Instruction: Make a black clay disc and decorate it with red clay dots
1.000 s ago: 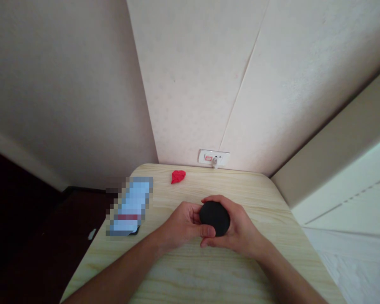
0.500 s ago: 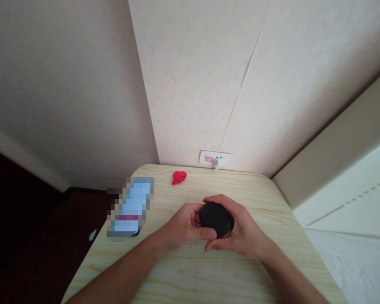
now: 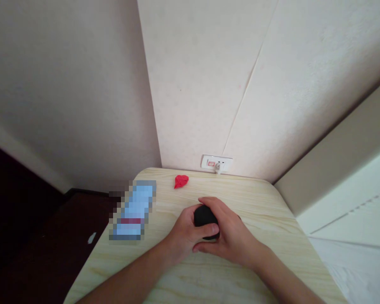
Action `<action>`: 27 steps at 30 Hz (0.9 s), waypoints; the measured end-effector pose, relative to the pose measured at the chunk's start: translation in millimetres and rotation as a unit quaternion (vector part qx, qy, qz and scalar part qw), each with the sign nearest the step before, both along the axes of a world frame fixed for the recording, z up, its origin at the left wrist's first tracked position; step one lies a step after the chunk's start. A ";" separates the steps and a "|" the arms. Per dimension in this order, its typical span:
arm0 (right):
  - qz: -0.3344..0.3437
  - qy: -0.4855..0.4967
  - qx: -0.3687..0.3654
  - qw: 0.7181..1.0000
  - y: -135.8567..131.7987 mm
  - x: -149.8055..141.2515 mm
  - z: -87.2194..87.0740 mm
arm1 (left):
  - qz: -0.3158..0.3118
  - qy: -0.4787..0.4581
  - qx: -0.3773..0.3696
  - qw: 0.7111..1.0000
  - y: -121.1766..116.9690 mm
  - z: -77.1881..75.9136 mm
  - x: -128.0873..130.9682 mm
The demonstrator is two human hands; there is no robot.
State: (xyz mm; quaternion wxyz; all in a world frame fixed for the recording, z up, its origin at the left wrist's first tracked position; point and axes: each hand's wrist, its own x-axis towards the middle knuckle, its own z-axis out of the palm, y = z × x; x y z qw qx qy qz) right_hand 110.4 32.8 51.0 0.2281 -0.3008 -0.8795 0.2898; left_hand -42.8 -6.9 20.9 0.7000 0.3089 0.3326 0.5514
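A rounded black object [image 3: 205, 216] is held between both hands, above the front half of the wooden table. My left hand [image 3: 190, 230] grips it from the left, with the thumb laid across its near face. From the right, my right hand [image 3: 226, 228] wraps round it, fingers over the far side and thumb along the near side. Much of the object is covered by the right hand, and its exact kind cannot be made out. Beyond the hands lies a small crumpled red piece [image 3: 181, 181], touched by neither.
A blurred-out phone-like screen [image 3: 134, 209] lies at the left of the pale wooden table [image 3: 190, 278]. Behind the table's far edge, a wall socket [image 3: 217, 162] holds a white plug. A white cabinet [image 3: 351, 190] stands to the right, and dark floor shows at left.
My right hand has shifted left and closed further over the black object, hiding more of it. The view has tilted slightly, so the table and socket appear a little lower.
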 end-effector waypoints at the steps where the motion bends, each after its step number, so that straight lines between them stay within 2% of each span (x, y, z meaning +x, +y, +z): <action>1: 0.008 -0.011 0.003 1.000 1.8 -3.2 4.0 | 0.006 -0.014 -0.008 1.000 0.6 1.4 -0.6; 5: 0.068 -0.041 -0.022 0.997 13.7 -16.7 18.6 | 0.040 -0.051 -0.031 0.997 3.5 6.5 -6.4; 8: 0.098 -0.026 -0.021 0.995 23.2 -25.0 21.9 | 0.053 -0.056 -0.033 0.996 5.7 8.7 -12.9; 14: 0.068 0.004 -0.045 0.997 29.5 -30.1 15.8 | 0.049 -0.069 -0.044 0.995 8.6 9.2 -19.0; 20: 0.085 0.005 -0.075 0.994 33.5 -28.6 10.3 | 0.056 -0.078 -0.040 0.995 8.6 6.3 -15.0; 27: 0.108 0.007 -0.061 0.992 34.5 -27.9 10.5 | 0.051 -0.067 -0.046 0.995 6.3 4.9 -12.7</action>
